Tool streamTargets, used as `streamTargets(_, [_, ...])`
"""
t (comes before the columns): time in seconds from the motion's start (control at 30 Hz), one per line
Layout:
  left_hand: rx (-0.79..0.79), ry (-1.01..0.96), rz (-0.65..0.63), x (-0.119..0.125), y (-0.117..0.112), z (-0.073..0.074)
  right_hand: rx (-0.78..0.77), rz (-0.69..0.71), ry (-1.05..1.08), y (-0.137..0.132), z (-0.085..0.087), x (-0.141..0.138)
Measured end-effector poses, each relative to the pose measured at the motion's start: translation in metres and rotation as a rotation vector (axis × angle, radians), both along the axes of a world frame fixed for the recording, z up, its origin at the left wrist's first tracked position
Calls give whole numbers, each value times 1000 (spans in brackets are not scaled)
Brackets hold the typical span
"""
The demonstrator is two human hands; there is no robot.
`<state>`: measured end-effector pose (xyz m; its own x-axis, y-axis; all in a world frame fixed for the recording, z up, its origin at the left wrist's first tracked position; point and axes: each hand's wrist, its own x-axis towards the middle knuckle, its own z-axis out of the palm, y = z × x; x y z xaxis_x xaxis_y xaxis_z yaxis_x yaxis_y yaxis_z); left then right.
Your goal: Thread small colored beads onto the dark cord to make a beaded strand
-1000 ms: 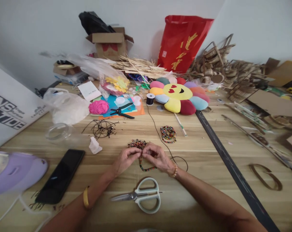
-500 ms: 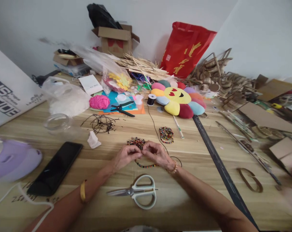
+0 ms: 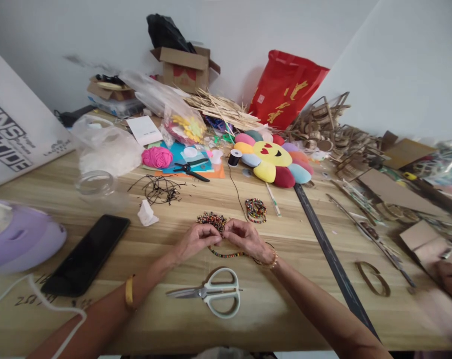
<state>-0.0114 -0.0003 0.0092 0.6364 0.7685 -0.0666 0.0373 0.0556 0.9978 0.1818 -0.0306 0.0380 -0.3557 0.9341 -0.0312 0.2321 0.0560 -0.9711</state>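
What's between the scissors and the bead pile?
Head view, from the scissors up: tabletop, a bead strand, then fingertips of the left hand and right hand by the bead pile.

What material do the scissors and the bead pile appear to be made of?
Scissors: blades look like silvery metal, faintly shiny; handles probably smooth plastic, being pale and evenly coloured. Bead pile: small, roundish, multicoloured pieces, perhaps wood, glass or plastic; finish unclear.

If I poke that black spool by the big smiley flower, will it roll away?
Probably not at first: the spool stands on its flat end, so it may slide or tip. Knocked over, it could roll, since it's round. The black cord looks bendy, so it would likely trail along.
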Motion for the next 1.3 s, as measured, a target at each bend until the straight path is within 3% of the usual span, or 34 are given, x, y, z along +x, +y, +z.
streamTargets(0.33, [1, 6, 52, -4, 4, 0, 139, 101, -653, -30, 10, 57])
streamTargets(0.53, [45, 52, 40, -4, 4, 4, 172, 138, -929, -54, 7, 60])
streamTargets(0.83, [64, 43, 37, -3, 1, 6, 275, 69, -951, -57, -6, 50])
streamTargets(1.07, [40, 26, 50, -4, 2, 8, 327, 51, -785, -49, 11, 42])
streamTargets(1.3, [1, -11, 64, -5, 2, 8, 550, 163, -880, -28, 29, 17])
